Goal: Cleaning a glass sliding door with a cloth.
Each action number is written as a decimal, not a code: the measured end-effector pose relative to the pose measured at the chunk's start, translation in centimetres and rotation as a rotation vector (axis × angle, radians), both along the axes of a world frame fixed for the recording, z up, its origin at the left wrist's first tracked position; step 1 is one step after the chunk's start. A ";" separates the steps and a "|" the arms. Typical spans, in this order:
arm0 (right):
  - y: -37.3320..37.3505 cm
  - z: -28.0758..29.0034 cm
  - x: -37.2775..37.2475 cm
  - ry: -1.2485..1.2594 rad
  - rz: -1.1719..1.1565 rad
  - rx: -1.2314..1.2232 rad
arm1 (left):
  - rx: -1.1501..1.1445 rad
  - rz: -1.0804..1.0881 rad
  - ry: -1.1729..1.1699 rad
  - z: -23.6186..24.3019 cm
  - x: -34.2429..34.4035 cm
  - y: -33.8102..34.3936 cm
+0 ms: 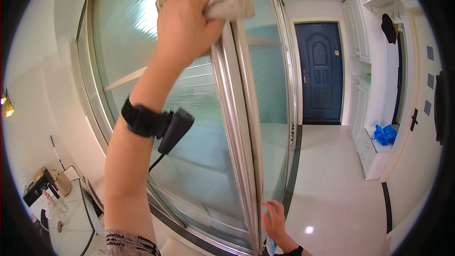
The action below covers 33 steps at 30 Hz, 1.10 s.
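High up, my left hand (187, 23) is closed on a crumpled beige cloth (231, 0). The cloth lies against the upper part of a metal door frame (232, 95), where two frosted glass panels meet. A black strap with a small dark device (175, 128) and a cable is on my left wrist. Low down, by the edge of the right-hand glass panel (272, 99), my right hand (275, 220) has its fingers apart and slightly bent, near or touching the frame. Something light blue and white (270, 246) shows beneath it, too little to name.
A ribbed glass panel (194, 161) stands to the left. Along a pale tiled floor (322, 170), the hallway leads to a dark blue door (320, 66). White cabinets (358, 28) and a blue plastic bag (384, 135) are on the right. A cluttered table (71, 223) is at lower left.
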State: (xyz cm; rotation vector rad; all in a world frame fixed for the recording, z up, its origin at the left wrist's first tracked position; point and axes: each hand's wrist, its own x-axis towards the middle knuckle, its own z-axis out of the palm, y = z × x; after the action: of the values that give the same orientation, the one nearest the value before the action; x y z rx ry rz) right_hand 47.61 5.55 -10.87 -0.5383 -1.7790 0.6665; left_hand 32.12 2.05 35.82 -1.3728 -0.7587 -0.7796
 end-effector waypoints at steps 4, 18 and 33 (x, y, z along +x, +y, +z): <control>-0.6 0.6 1.8 -0.074 -0.065 0.005 | -0.079 -0.081 0.169 -5.7 0.2 0.1; -0.1 0.2 2.4 -0.112 -0.044 0.069 | -0.157 0.310 0.302 0.1 2.4 -1.2; 1.8 -2.6 1.3 -0.153 -0.060 0.121 | -0.186 -0.022 0.093 -8.1 -2.2 -1.3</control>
State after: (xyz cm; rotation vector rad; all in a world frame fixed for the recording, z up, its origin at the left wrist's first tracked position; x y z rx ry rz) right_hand 48.96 7.32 -13.50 -0.5705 -1.9249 0.4835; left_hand 29.96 0.77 27.72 -1.5760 -0.7588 -0.6699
